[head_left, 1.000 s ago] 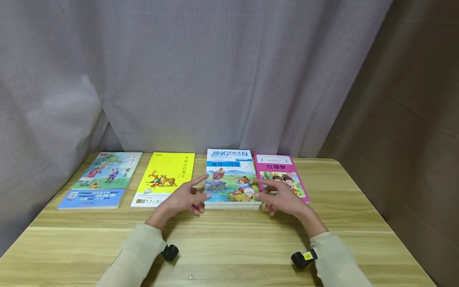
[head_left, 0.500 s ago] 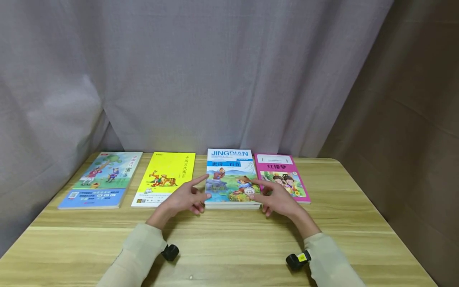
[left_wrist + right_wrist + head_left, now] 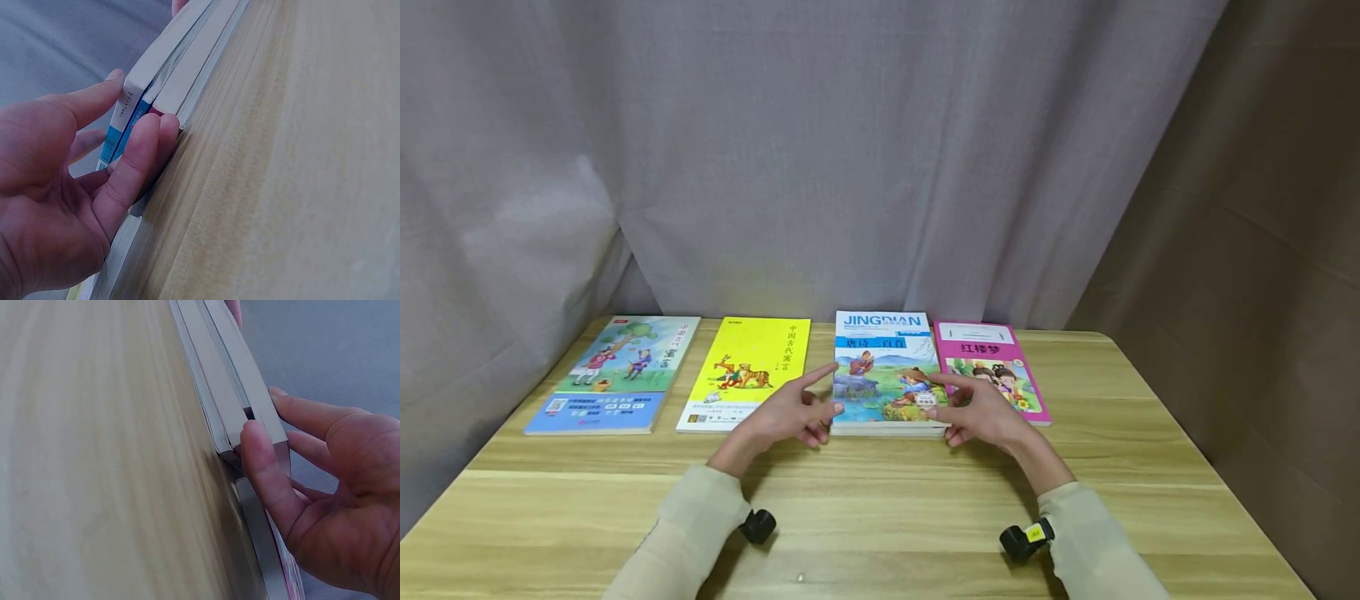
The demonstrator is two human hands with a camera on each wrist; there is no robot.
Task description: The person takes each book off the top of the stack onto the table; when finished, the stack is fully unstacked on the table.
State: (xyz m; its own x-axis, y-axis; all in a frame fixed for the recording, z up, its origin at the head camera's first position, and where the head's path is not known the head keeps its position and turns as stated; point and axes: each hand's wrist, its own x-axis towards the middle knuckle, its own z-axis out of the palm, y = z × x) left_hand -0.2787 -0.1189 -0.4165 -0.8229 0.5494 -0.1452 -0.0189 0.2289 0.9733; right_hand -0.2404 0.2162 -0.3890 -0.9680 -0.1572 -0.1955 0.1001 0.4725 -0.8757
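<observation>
A stack of several paperback books (image 3: 887,383), its top cover blue and green with two painted figures, lies between my hands. My left hand (image 3: 786,412) touches its left side, index finger extended along the edge. In the left wrist view, the left fingertips (image 3: 145,128) rest against the spines near the stack's corner. My right hand (image 3: 988,412) touches the opposite side, with its index finger and thumb at the cover's edge. In the right wrist view, the right fingertips (image 3: 256,437) lie against the page ends. The stack's undersides are hidden.
A yellow book (image 3: 748,358) lies just left of the stack, and a blue-green book (image 3: 617,367) farther left. A pink book (image 3: 992,354) lies close on the right, partly behind my right hand. A grey curtain (image 3: 775,167) hangs behind the wooden table (image 3: 880,517).
My right hand has moved slightly left, in against the stack's right side. The left hand stays nearly in place. The books lie as before, apart from a slight shift of the whole view.
</observation>
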